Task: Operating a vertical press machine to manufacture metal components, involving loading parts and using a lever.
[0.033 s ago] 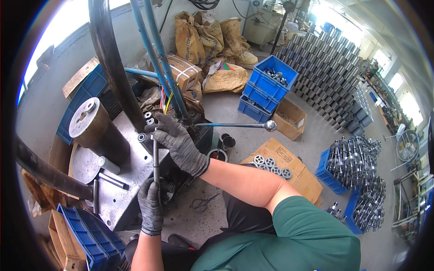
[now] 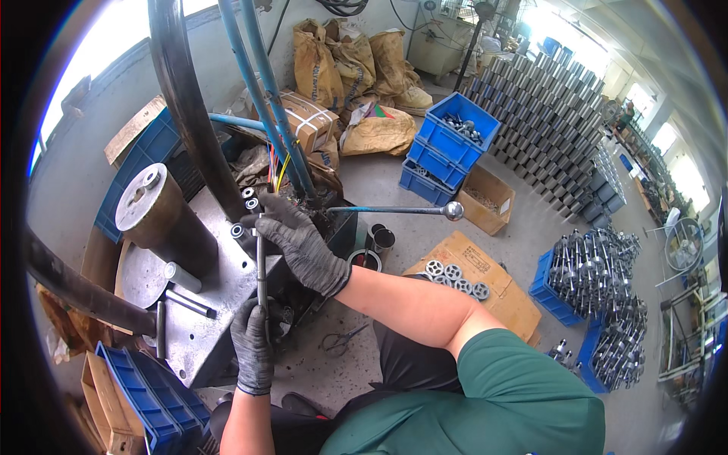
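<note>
My left hand, in a grey knit glove, is wrapped round the lower part of a slim metal shaft, held nearly upright in the view. The gloved right hand has its fingers closed at the shaft's upper end; whether a small part sits under them cannot be made out. Just left of those fingertips, small ring-ended cylindrical parts stand on the metal worktable. Farther left rises a thick steel cylinder with a slotted top. A short pale sleeve and a loose rod lie near it.
A ball-ended lever juts right beyond my right hand. Blue posts and a dark curved tube rise behind the worktable. Wheel-like parts lie on cardboard. Blue crates and stacked metal cylinders stand farther off.
The fingers of my right hand have shifted very slightly at the shaft's upper end. My left hand looks the same.
</note>
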`<state>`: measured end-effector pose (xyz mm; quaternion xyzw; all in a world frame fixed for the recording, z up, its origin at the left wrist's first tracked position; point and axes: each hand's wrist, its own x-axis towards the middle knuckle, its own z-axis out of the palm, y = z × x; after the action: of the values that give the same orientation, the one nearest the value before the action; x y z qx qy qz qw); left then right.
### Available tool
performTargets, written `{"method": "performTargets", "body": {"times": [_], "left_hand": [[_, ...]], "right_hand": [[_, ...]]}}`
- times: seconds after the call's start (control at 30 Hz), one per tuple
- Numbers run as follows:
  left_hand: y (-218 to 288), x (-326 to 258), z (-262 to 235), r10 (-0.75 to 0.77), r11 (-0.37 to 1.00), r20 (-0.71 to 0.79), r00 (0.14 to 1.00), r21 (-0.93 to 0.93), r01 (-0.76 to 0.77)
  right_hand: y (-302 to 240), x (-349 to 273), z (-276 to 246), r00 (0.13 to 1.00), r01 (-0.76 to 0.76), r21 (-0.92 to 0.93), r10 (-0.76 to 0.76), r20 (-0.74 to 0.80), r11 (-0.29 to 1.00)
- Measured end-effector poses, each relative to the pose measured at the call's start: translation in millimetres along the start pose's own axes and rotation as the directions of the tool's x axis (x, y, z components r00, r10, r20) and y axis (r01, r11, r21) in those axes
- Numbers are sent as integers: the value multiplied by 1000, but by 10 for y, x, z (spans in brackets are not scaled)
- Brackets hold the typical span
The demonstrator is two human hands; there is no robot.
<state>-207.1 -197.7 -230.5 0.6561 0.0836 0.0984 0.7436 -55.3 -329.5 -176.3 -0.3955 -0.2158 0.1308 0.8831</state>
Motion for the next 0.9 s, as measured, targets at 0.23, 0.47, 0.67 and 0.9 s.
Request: {"method": "performTargets", "body": {"times": [0.23, 0.47, 0.67, 0.9], "left_hand": [[-107, 45, -49, 154, 985, -46, 987, 84, -150], [-76, 370, -394, 685, 301, 339, 644, 674, -675], [-360, 880, -735, 504, 492, 121, 855, 774, -399], [-582, 996, -737, 449, 360, 44, 892, 905, -226]], "right_hand": [[66, -101, 15, 848, -418, -316, 491, 201, 852], [-307, -120, -108, 852, -106, -707, 430, 298, 699], [-1081, -441, -983, 864, 330, -926, 336, 374, 184], [-1713, -1742, -2932, 867, -492, -852, 187, -461, 180]]}}
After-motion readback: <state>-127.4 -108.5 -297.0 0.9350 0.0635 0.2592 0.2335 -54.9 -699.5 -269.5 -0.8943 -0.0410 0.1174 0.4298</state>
